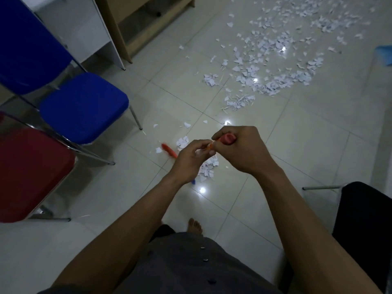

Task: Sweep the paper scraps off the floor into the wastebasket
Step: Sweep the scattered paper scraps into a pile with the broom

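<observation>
Barely begun, by my judgement: paper scraps (273,60) lie well beyond the fingers (203,145). Right hand (239,149) clenches a reddish handle (228,139); left hand (191,160) pinches its tip. No wastebasket shows.

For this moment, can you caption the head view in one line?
Both hands grip a red handle above paper scraps scattered across the tiled floor.

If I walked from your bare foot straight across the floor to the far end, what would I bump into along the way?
Bare foot → small pile of paper scraps under the hands → big spread of paper scraps stretching to the far end.
</observation>
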